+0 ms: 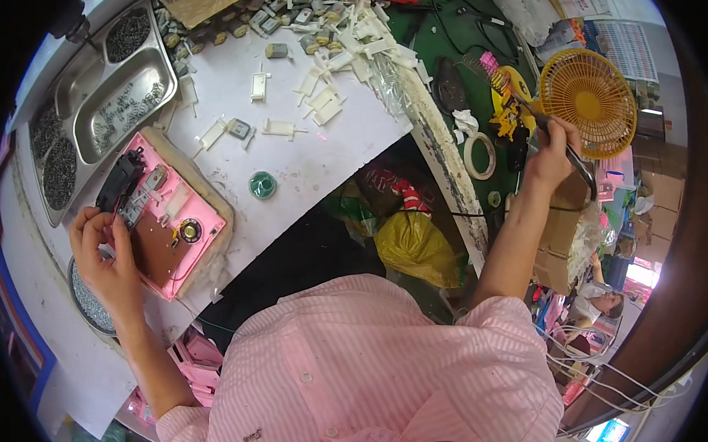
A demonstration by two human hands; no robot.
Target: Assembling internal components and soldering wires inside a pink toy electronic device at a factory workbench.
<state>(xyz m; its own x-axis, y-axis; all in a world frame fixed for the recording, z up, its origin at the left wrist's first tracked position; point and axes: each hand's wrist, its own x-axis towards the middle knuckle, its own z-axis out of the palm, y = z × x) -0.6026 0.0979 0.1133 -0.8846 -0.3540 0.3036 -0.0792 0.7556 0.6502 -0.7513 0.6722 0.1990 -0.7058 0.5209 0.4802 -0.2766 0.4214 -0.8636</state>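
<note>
My left hand (103, 259) rests at the left edge of a pink plastic housing (182, 228) that lies open on a foam pad. Its fingertips pinch a thin red wire beside a black part (120, 181). A brown circuit board and a small round speaker (190, 230) sit inside the housing. My right hand (552, 153) is stretched far to the right and grips a soldering iron (577, 164). The iron's tip is near a coiled stand (496, 76), next to a yellow fan grille (588, 102).
A metal compartment tray (99, 90) holds screws at the upper left. Several white plastic parts (324, 88) and a green solder spool (262, 185) lie on the white sheet. A tape roll (479, 154), a yellow bag (414, 246) and cardboard boxes (564, 228) are nearby. Another person (602, 303) sits at the lower right.
</note>
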